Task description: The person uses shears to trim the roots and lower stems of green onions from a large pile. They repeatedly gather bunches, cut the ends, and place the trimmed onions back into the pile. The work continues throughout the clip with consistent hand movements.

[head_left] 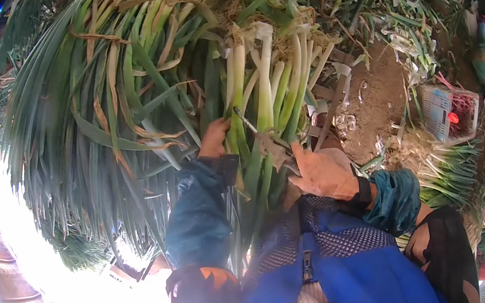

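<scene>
Long green onions [265,83] lie across in front of me, white stems and roots pointing away, green leaves running down toward my lap. My left hand [213,139] is closed around the leaves on their left side; its fingertips are partly hidden by the leaves. In my right hand [325,174] is an air blow gun [272,145] with a thin metal nozzle. The nozzle slants up and left over the onion stalks, its tip close to my left hand. My right fingers wrap the gun's body, and part of its handle is hidden.
A large heap of untrimmed green onions [85,136] fills the left and far side. Stripped leaves [402,5] litter the far right. On the soil [380,92] at right stand a plastic crate [437,112] with red ties and a bundle of cleaned green onions [453,174].
</scene>
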A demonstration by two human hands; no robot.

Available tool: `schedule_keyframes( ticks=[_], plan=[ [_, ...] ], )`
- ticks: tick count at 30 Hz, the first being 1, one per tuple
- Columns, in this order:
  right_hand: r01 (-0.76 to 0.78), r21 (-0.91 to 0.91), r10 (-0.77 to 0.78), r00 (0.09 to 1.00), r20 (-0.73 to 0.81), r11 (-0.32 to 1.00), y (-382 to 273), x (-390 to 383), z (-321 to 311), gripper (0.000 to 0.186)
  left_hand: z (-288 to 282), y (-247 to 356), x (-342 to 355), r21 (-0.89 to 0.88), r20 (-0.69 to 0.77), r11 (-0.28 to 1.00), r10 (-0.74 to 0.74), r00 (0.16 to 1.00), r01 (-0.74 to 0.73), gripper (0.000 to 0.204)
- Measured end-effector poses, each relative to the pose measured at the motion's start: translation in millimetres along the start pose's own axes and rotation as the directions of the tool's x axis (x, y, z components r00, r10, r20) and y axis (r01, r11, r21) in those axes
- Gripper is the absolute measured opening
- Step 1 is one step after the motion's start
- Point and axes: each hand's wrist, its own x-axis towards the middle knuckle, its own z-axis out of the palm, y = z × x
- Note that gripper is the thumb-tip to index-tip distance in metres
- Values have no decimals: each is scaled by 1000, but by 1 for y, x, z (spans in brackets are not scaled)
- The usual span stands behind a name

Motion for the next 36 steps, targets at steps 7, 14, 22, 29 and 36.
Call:
schedule_keyframes(
  ticks=[7, 14, 22, 29, 36],
  plan=[
    [76, -109, -97, 974, -206, 991, 1, 7, -3, 64, 1, -10, 13, 25, -19, 999, -27, 999, 27, 23],
    [-29, -62, 30, 999, 13, 998, 13, -15, 3, 69, 13, -5, 14, -23, -97, 988, -157, 983, 155, 21],
    [68, -62, -68, 998, 6, 996, 17, 3, 10, 71, 15, -10, 26, -71, -162, 997, -31, 986, 19, 25],
    [42, -82, -62, 962, -266, 996, 24, 19, -2, 55, -15, 2, 9, -415, 237, 907, 185, 954, -73, 53],
    [-63, -58, 57, 993, -103, 996, 33, -21, 9, 73, -10, 4, -54, 75, 226, 997, -24, 974, 8, 42]
  ],
)
